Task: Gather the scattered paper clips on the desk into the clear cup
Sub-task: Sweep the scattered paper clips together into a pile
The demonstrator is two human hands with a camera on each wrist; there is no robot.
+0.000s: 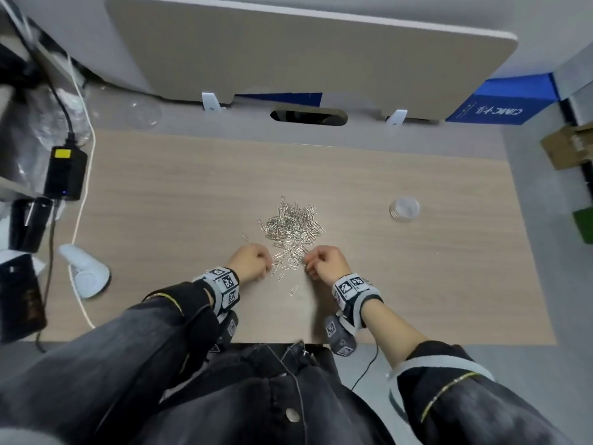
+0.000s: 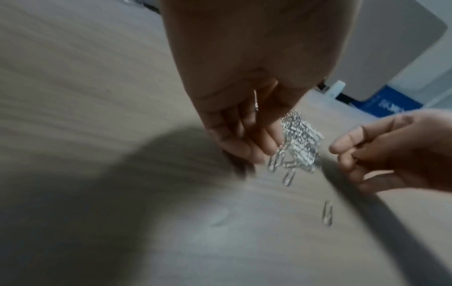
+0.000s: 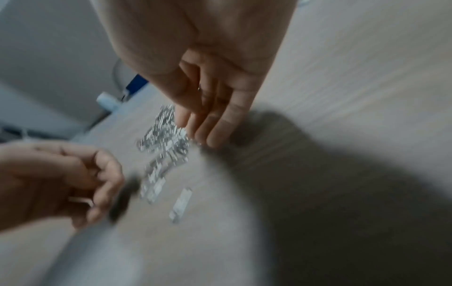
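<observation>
A heap of silver paper clips (image 1: pixel 292 226) lies mid-desk, thinning out toward me. The clear cup (image 1: pixel 404 209) stands upright to its right, apart from both hands. My left hand (image 1: pixel 268 263) sits at the heap's near left edge with curled fingers; the left wrist view shows a paper clip (image 2: pixel 255 100) held in its palm. My right hand (image 1: pixel 308 263) is at the near right edge, fingertips (image 3: pixel 215 135) down by the desk, with a metal glint (image 3: pixel 199 88) between thumb and fingers. Single clips lie apart, one to the left (image 1: pixel 246 237) and one nearer me (image 1: pixel 293 290).
A black power adapter (image 1: pixel 64 173), a white cable (image 1: pixel 81 200), a black cylinder (image 1: pixel 29 224) and a white device (image 1: pixel 85 271) line the desk's left side. A beige divider panel (image 1: pixel 305 53) closes the back. A cardboard box (image 1: pixel 568 149) sits off the right edge.
</observation>
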